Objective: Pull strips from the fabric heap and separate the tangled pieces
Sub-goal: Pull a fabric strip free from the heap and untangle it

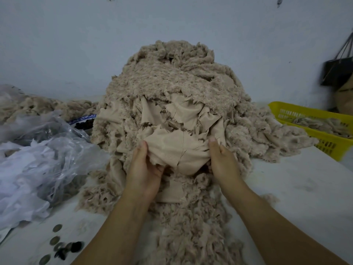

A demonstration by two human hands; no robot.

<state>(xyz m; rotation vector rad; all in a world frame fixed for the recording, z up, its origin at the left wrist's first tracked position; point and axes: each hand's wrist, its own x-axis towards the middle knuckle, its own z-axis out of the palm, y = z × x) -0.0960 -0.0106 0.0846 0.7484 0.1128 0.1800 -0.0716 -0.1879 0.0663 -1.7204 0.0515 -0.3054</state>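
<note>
A tall heap of beige fuzzy fabric strips rises in the middle of the white table, against the wall. Smooth tan backing shows on the pieces at its front. A bunched piece of this smooth-sided fabric sits at the heap's near face. My left hand grips its left edge, thumb on top and fingers curled underneath. My right hand grips its right edge the same way. More fuzzy strips trail from the heap toward me between my forearms.
Crumpled clear plastic bags lie at the left, with more beige scraps behind them. A yellow slotted basket holding some strips stands at the right. Several dark buttons lie on the table's near left. A dark bag hangs on the wall.
</note>
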